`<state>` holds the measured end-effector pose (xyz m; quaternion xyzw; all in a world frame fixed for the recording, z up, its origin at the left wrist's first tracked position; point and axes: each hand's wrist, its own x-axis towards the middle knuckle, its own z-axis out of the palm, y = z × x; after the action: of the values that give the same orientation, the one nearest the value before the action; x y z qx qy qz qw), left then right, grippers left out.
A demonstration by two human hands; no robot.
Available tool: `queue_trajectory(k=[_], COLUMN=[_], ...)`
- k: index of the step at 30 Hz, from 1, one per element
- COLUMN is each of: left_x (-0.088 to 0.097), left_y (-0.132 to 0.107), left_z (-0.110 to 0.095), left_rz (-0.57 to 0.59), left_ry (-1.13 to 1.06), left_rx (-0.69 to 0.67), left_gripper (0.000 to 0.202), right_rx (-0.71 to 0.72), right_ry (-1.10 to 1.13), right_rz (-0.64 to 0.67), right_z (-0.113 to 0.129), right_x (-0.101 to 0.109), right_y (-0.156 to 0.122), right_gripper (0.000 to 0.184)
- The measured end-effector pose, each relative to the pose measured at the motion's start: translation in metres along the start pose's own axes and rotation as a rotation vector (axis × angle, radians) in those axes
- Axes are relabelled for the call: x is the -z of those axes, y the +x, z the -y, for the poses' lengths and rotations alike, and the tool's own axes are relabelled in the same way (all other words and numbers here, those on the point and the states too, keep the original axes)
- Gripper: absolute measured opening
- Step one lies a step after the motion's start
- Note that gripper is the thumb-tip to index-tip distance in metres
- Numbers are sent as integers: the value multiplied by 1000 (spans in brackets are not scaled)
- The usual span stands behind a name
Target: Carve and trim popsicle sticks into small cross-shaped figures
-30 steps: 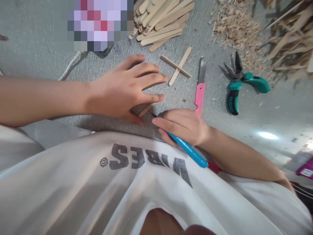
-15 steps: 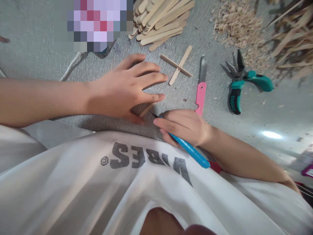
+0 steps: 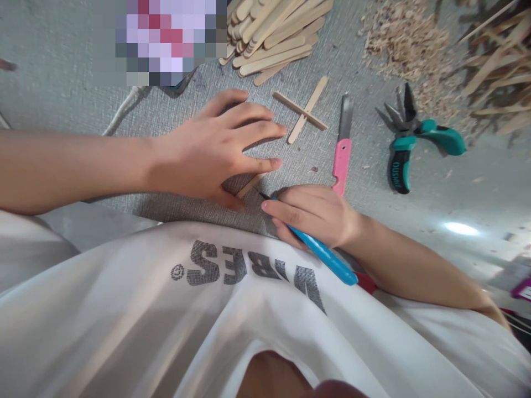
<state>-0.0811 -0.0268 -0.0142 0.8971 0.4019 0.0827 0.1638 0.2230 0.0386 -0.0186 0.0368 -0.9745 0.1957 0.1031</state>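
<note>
My left hand [image 3: 219, 146] lies flat on the grey table [image 3: 178, 119], palm down with the fingers spread. Under its thumb and index finger lies a wooden craft stick [image 3: 250, 185], mostly hidden by the hand. My right hand [image 3: 315, 213] rests to the right, its fingers closed around a blue pen [image 3: 323, 255]. The pen's dark, thin tip points left and sits right at the stick; whether it touches cannot be made out. Just beyond my left fingertips, two craft sticks [image 3: 307, 113] lie crossed.
A pink-handled knife [image 3: 342, 160] and teal-handled pliers [image 3: 403, 141] with open jaws lie to the right. Craft sticks [image 3: 277, 36] are heaped at the back. Wood shavings [image 3: 409, 47] and a pile of wood strips [image 3: 504, 72] fill the far right. A white cable [image 3: 124, 109] runs at left.
</note>
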Motion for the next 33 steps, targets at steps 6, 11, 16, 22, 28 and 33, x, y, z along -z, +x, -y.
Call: queue_trajectory(k=[6, 11, 16, 22, 28, 33], left_x=[1, -1, -1, -2, 3, 4], left_y=[2, 1, 0, 2, 3, 4], left_z=[-1, -1, 1, 5, 10, 9], left_rz=[10, 17, 0, -6, -83, -146], left_ry=[-21, -41, -161, -164, -186, -250], left_rx=[29, 48, 82, 65, 29, 63], left_gripper=[79, 80, 76, 75, 35, 20], right_rx=[-30, -22, -6, -2, 23, 6], right_ry=[3, 6, -13, -3, 1, 18], right_rz=[53, 38, 2, -24, -103, -129], right_z=[-1, -2, -1, -1, -2, -1], right_x=[-1, -2, -1, 0, 2, 0], right_y=[-2, -2, 0, 3, 5, 4], right_gripper=[27, 27, 27, 24, 21, 24])
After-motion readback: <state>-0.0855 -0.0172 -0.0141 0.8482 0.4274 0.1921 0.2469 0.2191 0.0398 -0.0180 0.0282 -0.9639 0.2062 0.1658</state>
